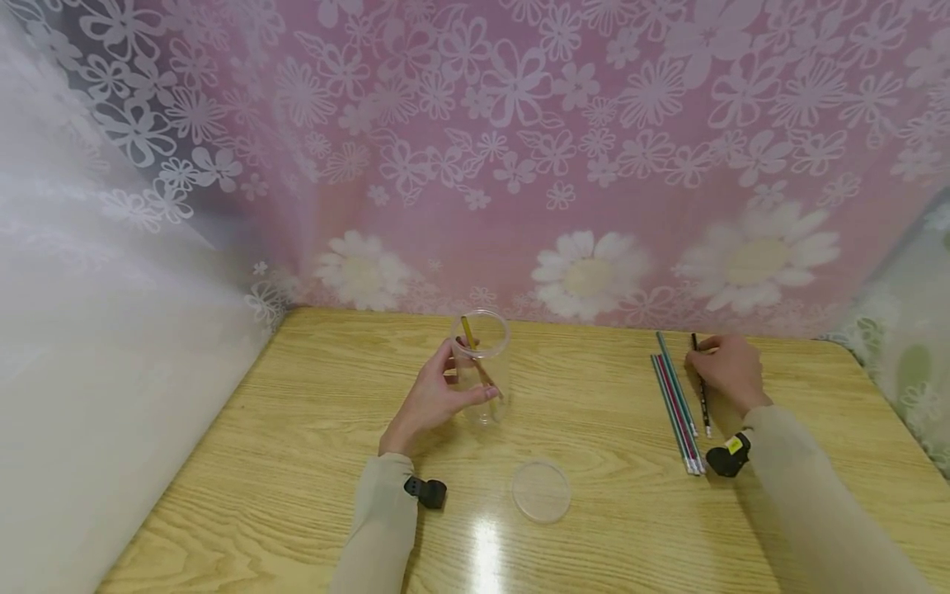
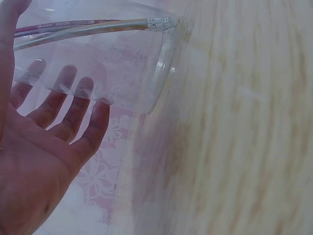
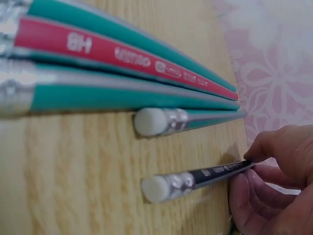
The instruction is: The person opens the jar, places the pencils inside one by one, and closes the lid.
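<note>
My left hand grips a clear plastic jar from its left side, thumb in front and fingers behind. Inside the jar lean a yellow pencil and a reddish pencil, the yellow one with its eraser end at the jar's bottom. On the right, my right hand pinches a black pencil between thumb and fingers, toward its far end. That pencil's white eraser points back toward me. Left of it lie several green pencils and a red pencil, side by side on the table.
A round clear lid lies flat on the wood-grain table, in front of the jar. Behind the table hangs a pink flowered curtain, and a pale sheet closes off the left side.
</note>
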`<state>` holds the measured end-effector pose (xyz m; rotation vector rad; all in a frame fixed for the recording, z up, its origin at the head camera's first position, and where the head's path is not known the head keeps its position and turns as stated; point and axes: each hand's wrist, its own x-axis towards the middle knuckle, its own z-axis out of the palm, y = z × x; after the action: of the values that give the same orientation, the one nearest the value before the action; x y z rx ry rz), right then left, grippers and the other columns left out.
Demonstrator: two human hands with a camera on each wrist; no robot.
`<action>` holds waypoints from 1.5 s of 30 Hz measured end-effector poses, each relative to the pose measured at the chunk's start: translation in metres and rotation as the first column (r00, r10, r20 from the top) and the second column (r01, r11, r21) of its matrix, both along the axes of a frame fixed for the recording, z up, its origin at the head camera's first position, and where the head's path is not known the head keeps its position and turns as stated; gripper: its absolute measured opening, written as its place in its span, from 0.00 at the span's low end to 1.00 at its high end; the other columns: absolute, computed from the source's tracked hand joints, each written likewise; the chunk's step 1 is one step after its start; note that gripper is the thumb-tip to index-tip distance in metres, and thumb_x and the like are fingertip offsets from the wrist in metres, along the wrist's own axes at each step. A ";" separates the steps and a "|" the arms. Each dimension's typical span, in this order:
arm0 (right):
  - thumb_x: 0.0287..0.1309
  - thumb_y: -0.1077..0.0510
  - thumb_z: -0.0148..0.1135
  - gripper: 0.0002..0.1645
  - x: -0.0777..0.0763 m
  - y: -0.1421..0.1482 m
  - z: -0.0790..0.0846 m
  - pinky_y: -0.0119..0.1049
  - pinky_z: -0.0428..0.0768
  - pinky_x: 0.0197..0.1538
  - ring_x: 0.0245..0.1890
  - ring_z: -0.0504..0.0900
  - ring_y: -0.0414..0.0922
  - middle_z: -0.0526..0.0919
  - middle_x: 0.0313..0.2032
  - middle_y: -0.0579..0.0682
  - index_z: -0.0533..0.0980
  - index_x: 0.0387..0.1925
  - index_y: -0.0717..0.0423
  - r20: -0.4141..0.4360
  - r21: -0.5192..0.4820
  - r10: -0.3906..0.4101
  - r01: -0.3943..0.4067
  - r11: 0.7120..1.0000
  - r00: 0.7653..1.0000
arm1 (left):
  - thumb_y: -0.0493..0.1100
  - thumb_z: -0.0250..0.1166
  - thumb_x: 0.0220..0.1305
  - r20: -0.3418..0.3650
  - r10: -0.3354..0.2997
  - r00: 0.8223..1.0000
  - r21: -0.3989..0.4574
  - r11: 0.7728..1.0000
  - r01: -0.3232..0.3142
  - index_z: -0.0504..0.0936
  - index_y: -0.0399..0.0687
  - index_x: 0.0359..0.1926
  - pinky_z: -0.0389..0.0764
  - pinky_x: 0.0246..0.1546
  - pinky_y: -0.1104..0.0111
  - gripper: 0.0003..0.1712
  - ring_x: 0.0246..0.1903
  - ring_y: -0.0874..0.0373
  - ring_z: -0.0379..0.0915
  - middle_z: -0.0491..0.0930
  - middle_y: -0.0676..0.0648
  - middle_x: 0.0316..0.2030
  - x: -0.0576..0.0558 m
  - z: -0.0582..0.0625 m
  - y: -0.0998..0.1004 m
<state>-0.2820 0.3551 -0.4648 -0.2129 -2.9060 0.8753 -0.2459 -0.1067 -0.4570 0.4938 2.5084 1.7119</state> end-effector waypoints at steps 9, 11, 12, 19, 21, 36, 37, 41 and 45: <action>0.66 0.51 0.63 0.29 0.007 0.001 0.007 0.37 0.78 0.27 0.29 0.85 0.57 0.86 0.40 0.73 0.77 0.52 0.77 -0.013 -0.060 -0.070 0.069 0.996 0.997 | 0.55 0.79 0.56 -0.004 -0.002 1.000 -0.008 1.000 0.002 0.73 0.56 0.57 0.74 0.64 0.47 0.33 0.60 0.49 0.75 0.70 0.50 0.71 0.001 0.001 0.001; 0.67 0.51 0.62 0.31 0.008 0.001 0.010 0.37 0.78 0.26 0.27 0.86 0.54 0.85 0.42 0.74 0.76 0.54 0.77 -0.013 -0.075 -0.079 0.078 0.994 0.997 | 0.55 0.79 0.56 -0.002 0.000 1.000 -0.007 1.000 0.000 0.73 0.57 0.54 0.74 0.64 0.47 0.31 0.61 0.49 0.74 0.70 0.51 0.72 0.001 0.001 0.001; 0.68 0.51 0.61 0.31 0.009 0.000 0.011 0.37 0.79 0.26 0.26 0.86 0.53 0.85 0.42 0.75 0.75 0.55 0.78 -0.016 -0.085 -0.082 0.080 0.993 0.996 | 0.56 0.79 0.56 -0.002 0.002 1.000 -0.006 1.000 -0.002 0.73 0.58 0.54 0.74 0.64 0.47 0.30 0.61 0.49 0.74 0.70 0.51 0.71 0.001 0.001 0.001; 0.69 0.50 0.59 0.32 0.020 0.001 0.018 0.38 0.83 0.24 0.22 0.84 0.43 0.83 0.45 0.75 0.72 0.60 0.75 -0.048 -0.154 -0.117 0.109 0.982 0.992 | 0.57 0.79 0.55 0.010 0.012 1.000 -0.009 1.000 -0.012 0.73 0.67 0.57 0.75 0.63 0.47 0.32 0.60 0.49 0.74 0.71 0.53 0.69 0.003 0.001 0.001; 0.69 0.50 0.58 0.32 0.024 0.000 0.021 0.38 0.84 0.25 0.22 0.83 0.41 0.82 0.46 0.74 0.72 0.61 0.74 -0.061 -0.176 -0.126 0.113 0.978 0.990 | 0.57 0.79 0.55 0.008 0.007 1.000 -0.007 1.000 -0.007 0.73 0.63 0.56 0.75 0.63 0.47 0.31 0.60 0.48 0.74 0.70 0.52 0.71 0.003 0.001 0.001; 0.68 0.51 0.61 0.29 0.041 -0.014 0.041 0.31 0.83 0.23 0.18 0.80 0.31 0.82 0.47 0.71 0.73 0.62 0.67 -0.151 -0.226 -0.145 0.108 0.968 0.978 | 0.52 0.77 0.59 0.005 -0.012 1.000 -0.021 1.000 0.012 0.69 0.67 0.67 0.73 0.63 0.46 0.38 0.61 0.48 0.72 0.72 0.54 0.65 0.003 0.001 0.001; 0.68 0.52 0.61 0.29 0.042 -0.016 0.042 0.30 0.83 0.22 0.18 0.80 0.30 0.83 0.46 0.70 0.73 0.62 0.67 -0.159 -0.224 -0.144 0.106 0.969 0.977 | 0.52 0.77 0.60 0.003 -0.015 1.000 -0.019 1.000 0.015 0.68 0.67 0.67 0.73 0.64 0.45 0.38 0.62 0.48 0.71 0.72 0.53 0.66 0.003 0.001 0.001; 0.67 0.52 0.61 0.27 0.046 -0.022 0.048 0.28 0.81 0.22 0.18 0.79 0.27 0.83 0.45 0.69 0.74 0.61 0.65 -0.199 -0.222 -0.132 0.087 0.971 0.971 | 0.48 0.75 0.61 -0.012 -0.027 1.000 -0.009 1.000 0.027 0.68 0.62 0.68 0.70 0.65 0.43 0.37 0.65 0.47 0.69 0.67 0.49 0.73 0.003 0.002 0.003; 0.67 0.53 0.62 0.26 0.050 -0.028 0.054 0.27 0.81 0.22 0.19 0.77 0.23 0.84 0.44 0.69 0.75 0.61 0.64 -0.224 -0.211 -0.118 0.070 0.975 0.967 | 0.45 0.74 0.62 -0.016 -0.028 0.999 -0.006 1.000 0.028 0.67 0.62 0.70 0.69 0.65 0.42 0.38 0.67 0.48 0.67 0.65 0.49 0.75 0.004 0.002 0.005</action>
<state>-0.2318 0.3274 -0.4108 -0.2427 -2.5674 1.0978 -0.2415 -0.1022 -0.4546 0.5424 2.5045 1.6971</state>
